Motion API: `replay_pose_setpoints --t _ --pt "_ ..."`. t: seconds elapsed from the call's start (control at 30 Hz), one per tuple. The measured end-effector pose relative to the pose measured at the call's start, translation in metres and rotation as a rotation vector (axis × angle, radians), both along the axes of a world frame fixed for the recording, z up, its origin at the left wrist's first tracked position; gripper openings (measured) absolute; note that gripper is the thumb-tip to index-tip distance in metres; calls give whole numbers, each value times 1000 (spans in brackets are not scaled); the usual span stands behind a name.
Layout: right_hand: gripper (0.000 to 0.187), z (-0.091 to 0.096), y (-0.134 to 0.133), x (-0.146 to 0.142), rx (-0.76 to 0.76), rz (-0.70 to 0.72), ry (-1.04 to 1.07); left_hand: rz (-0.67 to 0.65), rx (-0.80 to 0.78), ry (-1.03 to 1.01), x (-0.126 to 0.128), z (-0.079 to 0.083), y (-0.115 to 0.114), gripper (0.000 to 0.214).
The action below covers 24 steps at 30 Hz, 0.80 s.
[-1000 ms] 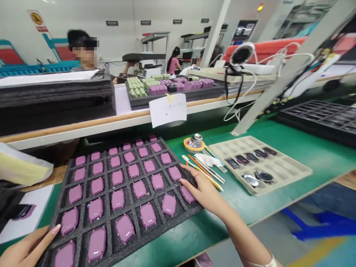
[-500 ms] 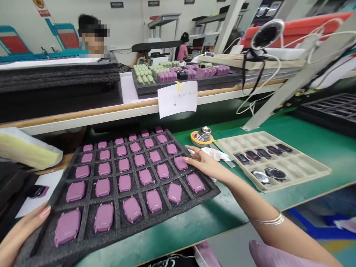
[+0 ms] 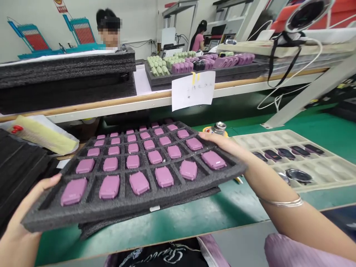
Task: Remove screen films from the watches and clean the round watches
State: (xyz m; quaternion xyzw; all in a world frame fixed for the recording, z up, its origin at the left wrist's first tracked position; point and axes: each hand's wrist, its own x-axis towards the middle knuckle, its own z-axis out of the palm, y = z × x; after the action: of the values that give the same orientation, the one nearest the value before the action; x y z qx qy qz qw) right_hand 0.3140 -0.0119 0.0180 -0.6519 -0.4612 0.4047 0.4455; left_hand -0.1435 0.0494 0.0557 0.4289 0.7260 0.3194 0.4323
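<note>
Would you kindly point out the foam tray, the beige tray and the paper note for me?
foam tray [image 3: 122, 207]: head view, on its bare front rim.
beige tray [image 3: 333, 169]: head view, on an empty pocket.
paper note [image 3: 193, 91]: head view, middle of the sheet.

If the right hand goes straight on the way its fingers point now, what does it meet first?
The right hand points left and away across the foam tray it grips, so it would probably meet the rear purple casings first; depth is unclear.
</note>
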Motion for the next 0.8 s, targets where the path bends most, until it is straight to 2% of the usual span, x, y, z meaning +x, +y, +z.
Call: replay_pose_setpoints --t 0.03,0.1,0.17,0.23,0.33,0.4,0.47,0.57,0.67,0.8 --pt "42 -8 -3 -1 -7 27 -26 22 -135 -92 -3 -10 -4 58" --pt "47 -24 -10 -3 -30 78 -65 -30 -231 -232 -9 -30 -14 68" --pt "53 -35 -17 -3 -30 89 -146 -84 -230 -190 -16 -46 -21 79" --pt "54 -41 -21 0 -26 73 -240 -109 -170 -35 -25 -56 -23 83" --pt "54 -43 -21 6 -32 32 -351 -186 -11 183 -37 -60 -22 83" --pt "52 -46 -17 10 -57 32 -384 -256 33 232 -42 -61 -23 84" --pt "50 -52 -11 12 -91 36 -391 -271 -11 249 -42 -61 -26 79" --pt "54 -59 -1 12 -124 25 -359 -224 -108 238 -36 -61 -33 63" --pt "60 -55 7 7 -131 73 -247 -145 -140 79 -29 -60 -39 57" --pt "64 -50 8 1 -175 148 -19 -73 -253 -419 -18 -58 -44 61"
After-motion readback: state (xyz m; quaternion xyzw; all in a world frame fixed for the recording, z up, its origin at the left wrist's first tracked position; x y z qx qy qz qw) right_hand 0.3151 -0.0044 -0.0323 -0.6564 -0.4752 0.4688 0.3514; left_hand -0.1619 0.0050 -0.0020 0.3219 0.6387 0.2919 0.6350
